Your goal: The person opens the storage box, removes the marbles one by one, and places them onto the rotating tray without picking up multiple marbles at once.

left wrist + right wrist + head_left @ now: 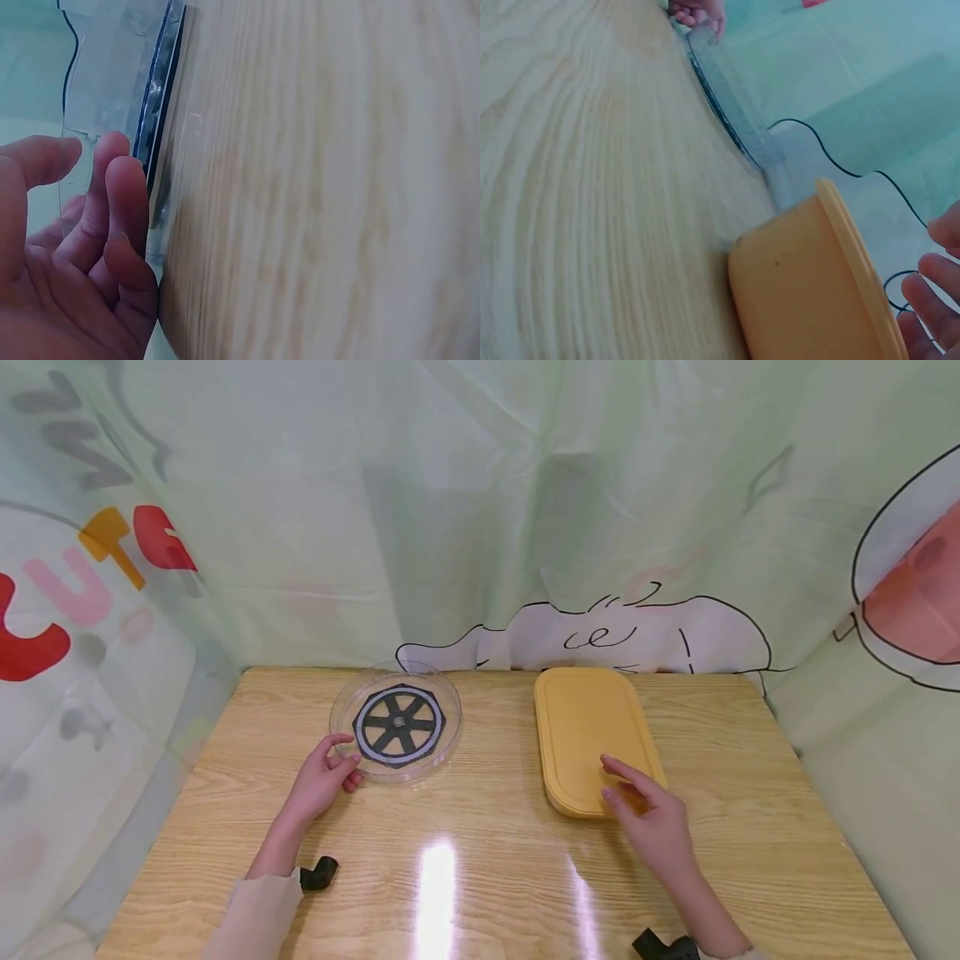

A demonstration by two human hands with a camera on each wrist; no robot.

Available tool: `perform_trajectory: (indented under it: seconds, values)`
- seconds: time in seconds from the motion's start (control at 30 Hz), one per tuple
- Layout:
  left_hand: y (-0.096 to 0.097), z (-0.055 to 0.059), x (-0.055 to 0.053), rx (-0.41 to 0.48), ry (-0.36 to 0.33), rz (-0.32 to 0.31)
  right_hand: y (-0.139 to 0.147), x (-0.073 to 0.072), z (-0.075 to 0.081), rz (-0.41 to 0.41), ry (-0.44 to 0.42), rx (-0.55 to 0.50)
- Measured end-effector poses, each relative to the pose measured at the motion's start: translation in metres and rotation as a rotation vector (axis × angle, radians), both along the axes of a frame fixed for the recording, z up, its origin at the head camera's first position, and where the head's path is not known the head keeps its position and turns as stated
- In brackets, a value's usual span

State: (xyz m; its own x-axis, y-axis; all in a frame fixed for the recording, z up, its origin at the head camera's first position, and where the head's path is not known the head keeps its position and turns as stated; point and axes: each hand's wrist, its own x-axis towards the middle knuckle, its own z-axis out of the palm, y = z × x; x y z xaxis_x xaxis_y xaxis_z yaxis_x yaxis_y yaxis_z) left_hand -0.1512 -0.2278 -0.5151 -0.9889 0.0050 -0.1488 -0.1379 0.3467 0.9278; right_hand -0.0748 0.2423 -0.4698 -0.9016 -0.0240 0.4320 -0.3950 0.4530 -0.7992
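A clear round dish [452,727] with a black spoked wheel shape [399,722] and a pale ring in its base lies at the table's back left. My left hand [324,781] is at its near left rim, fingers loosely bent and the thumb apart from them in the left wrist view. At the right stands a yellow lidded box [592,727], its long side running front to back. Above its near right corner hovers my right hand [654,822], thumb and fingers spread apart. In the right wrist view these fingers [930,292] are beside the lid's edge.
The wooden table [495,852] ends at the back against a pale green printed curtain [465,527], which also closes off both sides. Black wrist-worn devices [318,873] sit at both sleeves. Bright reflections streak the tabletop's front middle.
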Motion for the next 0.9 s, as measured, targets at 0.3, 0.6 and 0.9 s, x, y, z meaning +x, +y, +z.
perform_trajectory:
  seconds: [0.3,0.6,0.9]
  values:
    - [0.007,-0.001,0.005,0.040,-0.018,0.025,-0.008,-0.003,-0.005,0.023,0.078,0.075]
    - [0.014,-0.001,0.010,0.065,-0.027,0.037,-0.010,-0.002,-0.010,0.032,0.086,0.227]
    - [0.020,-0.003,0.014,0.059,-0.036,0.010,-0.013,-0.002,-0.013,0.048,0.110,0.364]
